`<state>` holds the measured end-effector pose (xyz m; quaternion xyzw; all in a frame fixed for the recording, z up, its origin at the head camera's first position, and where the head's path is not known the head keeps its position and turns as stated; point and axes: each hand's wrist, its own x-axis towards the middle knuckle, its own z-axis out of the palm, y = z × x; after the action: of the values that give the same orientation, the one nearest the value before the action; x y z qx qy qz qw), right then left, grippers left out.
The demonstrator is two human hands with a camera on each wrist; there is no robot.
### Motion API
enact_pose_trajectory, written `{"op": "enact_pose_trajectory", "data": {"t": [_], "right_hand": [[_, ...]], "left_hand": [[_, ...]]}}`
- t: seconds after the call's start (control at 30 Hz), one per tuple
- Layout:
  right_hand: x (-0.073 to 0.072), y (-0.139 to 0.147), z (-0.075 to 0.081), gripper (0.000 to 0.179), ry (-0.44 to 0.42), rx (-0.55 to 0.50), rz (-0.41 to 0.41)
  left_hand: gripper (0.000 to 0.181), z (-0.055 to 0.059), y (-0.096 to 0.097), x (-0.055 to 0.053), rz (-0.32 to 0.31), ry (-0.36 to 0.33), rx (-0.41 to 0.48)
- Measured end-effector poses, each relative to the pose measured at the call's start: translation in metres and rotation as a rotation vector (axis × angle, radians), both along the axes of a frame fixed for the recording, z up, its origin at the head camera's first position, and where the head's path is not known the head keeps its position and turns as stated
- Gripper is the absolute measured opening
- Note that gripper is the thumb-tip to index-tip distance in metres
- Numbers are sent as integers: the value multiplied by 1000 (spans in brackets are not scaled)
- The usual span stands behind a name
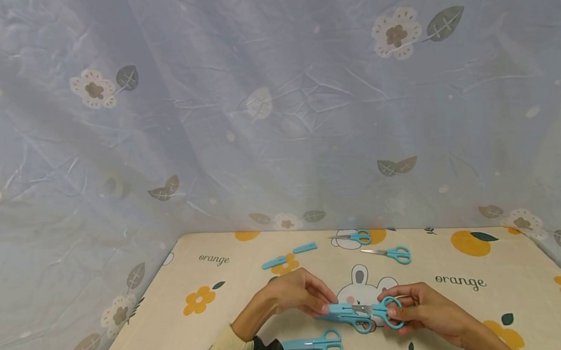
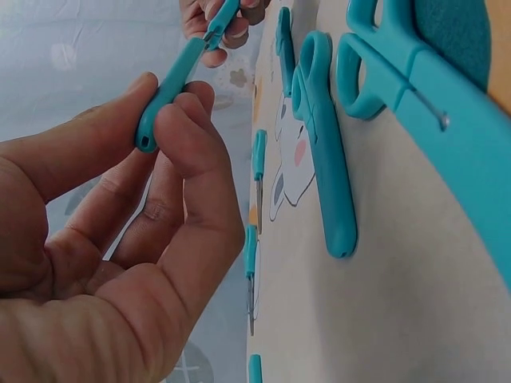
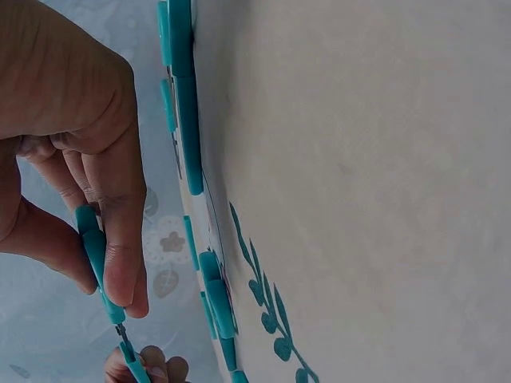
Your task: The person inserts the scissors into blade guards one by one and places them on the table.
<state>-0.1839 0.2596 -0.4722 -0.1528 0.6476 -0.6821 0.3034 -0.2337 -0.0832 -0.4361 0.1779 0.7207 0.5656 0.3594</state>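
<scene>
My left hand (image 1: pixel 298 294) pinches a light-blue blade cover (image 2: pixel 171 89) between thumb and fingers, near its closed end. My right hand (image 1: pixel 425 311) grips the light-blue handles of a pair of scissors (image 1: pixel 379 310) by the finger loops. The blades run into the cover's mouth, and a short stretch of bare metal shows between cover and handles. Both are held above the table. Under them lies a covered pair of scissors (image 2: pixel 329 171) on the cloth. Closer to me, by the left wrist, rests another covered pair (image 1: pixel 313 344).
Two uncovered scissors, a nearer (image 1: pixel 399 254) and a farther one (image 1: pixel 361 237), lie toward the table's back. To their left are two loose blade covers (image 1: pixel 274 262) (image 1: pixel 305 247). A patterned cloth (image 1: pixel 248 285) covers the table; a grey-blue curtain (image 1: pixel 279 159) hangs behind and at the sides.
</scene>
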Motion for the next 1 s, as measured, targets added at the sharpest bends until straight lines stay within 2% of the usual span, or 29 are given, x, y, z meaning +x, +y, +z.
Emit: {"op": "enact_pose_trajectory", "data": {"t": [0.43, 0.67, 1.0], "right_hand": [[1, -6, -3, 41, -3, 7, -9], [2, -10, -3, 49, 13, 10, -10], [3, -12, -3, 56, 33, 29, -17]], "left_hand": [[21, -3, 5, 4, -15, 11, 7], [21, -6, 7, 6, -15, 16, -6], [21, -7, 10, 8, -13, 0, 22]]}}
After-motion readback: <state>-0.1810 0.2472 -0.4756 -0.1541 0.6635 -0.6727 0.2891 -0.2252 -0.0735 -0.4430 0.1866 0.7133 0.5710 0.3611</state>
